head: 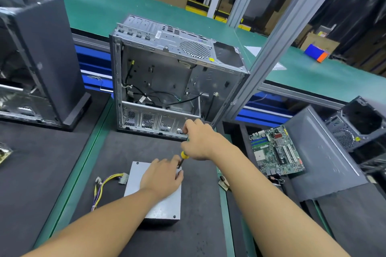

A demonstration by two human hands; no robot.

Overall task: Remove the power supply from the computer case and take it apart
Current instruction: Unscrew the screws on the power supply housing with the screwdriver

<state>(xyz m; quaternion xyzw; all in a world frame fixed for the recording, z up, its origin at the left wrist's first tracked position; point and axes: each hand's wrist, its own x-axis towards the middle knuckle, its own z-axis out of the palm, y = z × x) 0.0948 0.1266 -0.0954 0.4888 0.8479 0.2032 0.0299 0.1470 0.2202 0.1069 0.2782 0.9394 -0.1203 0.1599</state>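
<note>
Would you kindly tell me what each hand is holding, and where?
The right hand grips the screwdriver by its handle. The left hand presses flat on the power supply, steadying its top.

The power supply (155, 202) has a matt grey sheet-metal shell. The computer case (167, 73) is bare, dull perforated steel. Both stand on a matt black foam mat (200, 215).
</note>
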